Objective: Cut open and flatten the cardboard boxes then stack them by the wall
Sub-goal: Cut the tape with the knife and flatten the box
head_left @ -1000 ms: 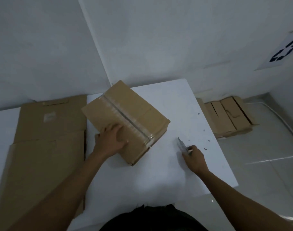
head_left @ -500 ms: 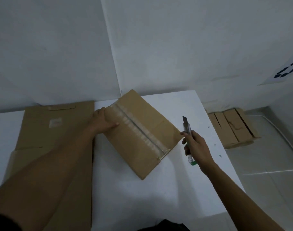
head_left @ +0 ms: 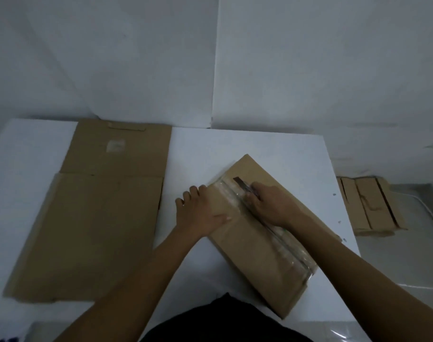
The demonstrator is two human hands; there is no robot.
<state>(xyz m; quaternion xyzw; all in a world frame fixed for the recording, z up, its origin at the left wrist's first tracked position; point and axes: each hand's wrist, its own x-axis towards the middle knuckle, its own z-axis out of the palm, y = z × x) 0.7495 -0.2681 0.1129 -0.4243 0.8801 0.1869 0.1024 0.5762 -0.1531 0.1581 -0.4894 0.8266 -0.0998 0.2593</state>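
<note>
White table (head_left: 272, 149) against the wall, big flattened cardboard (head_left: 99, 218) on its left half, smaller floor stack (head_left: 371, 206) by the wall at right. Sealed box (head_left: 255, 245) lies angled centre-right on the table. Left hand (head_left: 200, 213) grips the box's left edge, thumb on top. Right hand (head_left: 272, 206) is closed round the knife (head_left: 241, 183), blade on the tape seam (head_left: 284, 245) near its far end. Step: slitting tape. Next probably needs a shallow, steady pull along the seam, clear of the thumb.
</note>
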